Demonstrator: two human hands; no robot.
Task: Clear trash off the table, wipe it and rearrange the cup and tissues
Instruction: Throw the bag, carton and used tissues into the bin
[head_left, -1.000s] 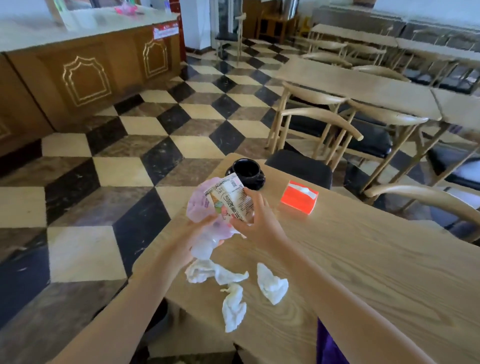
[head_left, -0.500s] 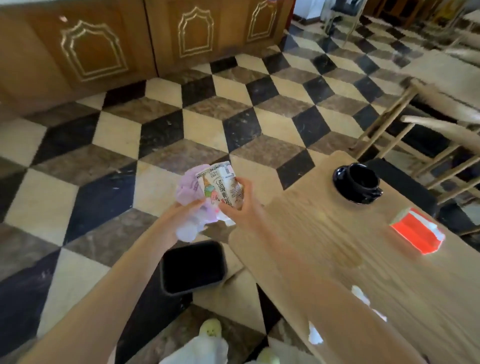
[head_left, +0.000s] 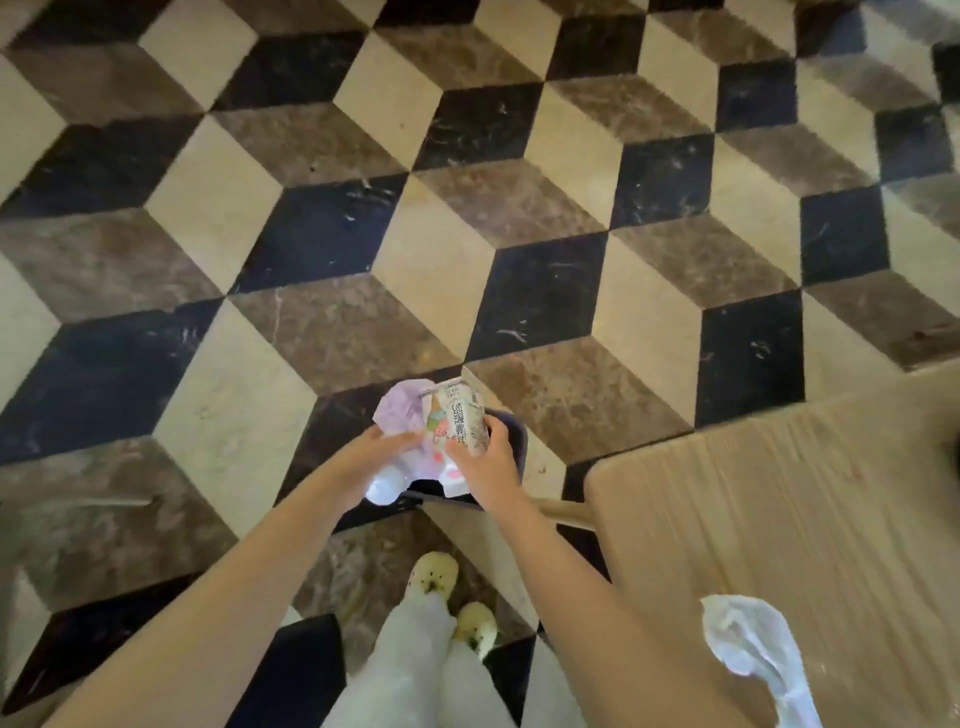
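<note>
My left hand (head_left: 371, 457) grips a crumpled pink and white wrapper (head_left: 400, 415). A small printed drink carton (head_left: 462, 418) sits in my right hand (head_left: 485, 465). Both hands hover directly over a dark bin (head_left: 511, 441) on the floor, which they mostly hide. At the right is the corner of the wooden table (head_left: 779, 519), and a crumpled white tissue (head_left: 753, 654) lies near its front edge. The cup is only a dark sliver at the frame's right edge, and the tissue box is out of view.
The floor (head_left: 363, 208) is tiled in black, brown and cream cubes. My legs in pale trousers and yellow slippers (head_left: 434, 577) stand just behind the bin, left of the table corner.
The view has swung down and left, away from the tabletop. Both hands carried the wrapper and carton off the table and now hold them above the bin.
</note>
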